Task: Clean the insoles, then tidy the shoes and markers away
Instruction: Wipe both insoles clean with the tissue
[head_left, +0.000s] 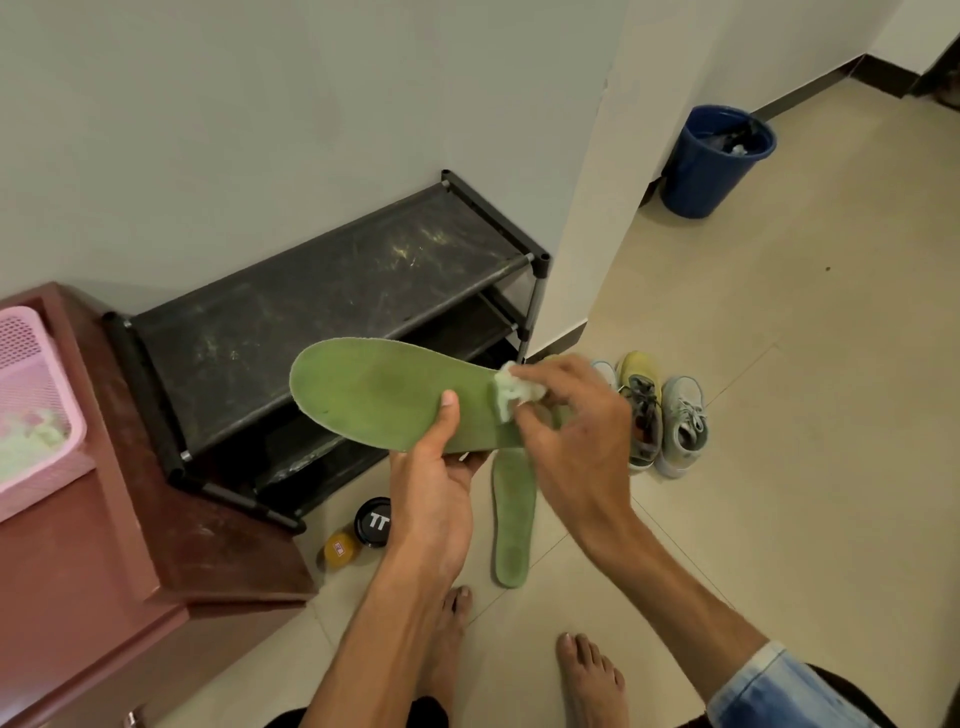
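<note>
My left hand (434, 483) holds a green insole (384, 395) flat in front of me, thumb on top and fingers underneath. My right hand (576, 431) pinches a small pale wad of tissue (514, 392) against the insole's right end. A second green insole (513, 525) lies on the floor below. Two pale sneakers (662, 418) stand side by side on the tiles to the right, one with a yellow toe.
A black shoe rack (332, 291) stands against the wall with its top shelf bare and dusty. A black round tin (374, 521) and a yellow jar (340, 550) sit on the floor. A pink basket (36, 410) rests on a maroon cabinet (130, 519). A blue bin (714, 161) stands far right.
</note>
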